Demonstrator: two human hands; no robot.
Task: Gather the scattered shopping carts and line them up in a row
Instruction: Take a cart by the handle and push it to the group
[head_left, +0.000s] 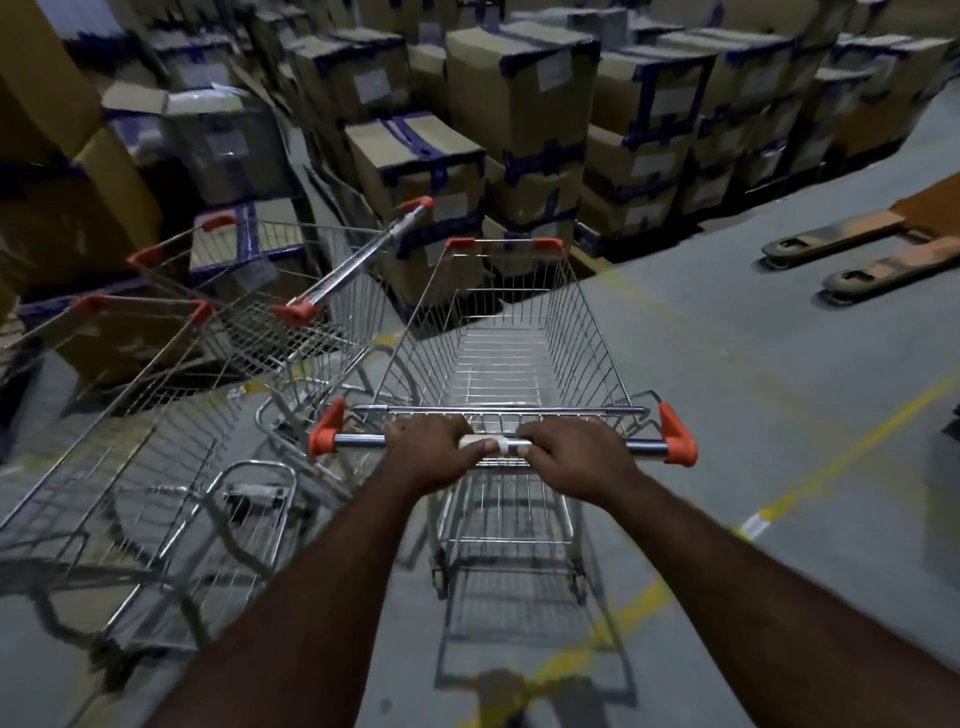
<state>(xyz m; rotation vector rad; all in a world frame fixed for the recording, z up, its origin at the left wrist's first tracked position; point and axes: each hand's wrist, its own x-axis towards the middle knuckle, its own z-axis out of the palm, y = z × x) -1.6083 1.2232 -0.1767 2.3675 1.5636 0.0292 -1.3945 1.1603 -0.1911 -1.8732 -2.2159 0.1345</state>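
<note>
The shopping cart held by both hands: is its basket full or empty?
Empty: the shopping cart holds nothing; floor shows through its bare wire basket.

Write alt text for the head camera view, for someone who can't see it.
A left hand and a right hand grip the handle of an empty wire shopping cart on a warehouse floor. More carts stand jumbled to its left, stacked cardboard boxes rise ahead, and pallet jack forks lie at right.
</note>
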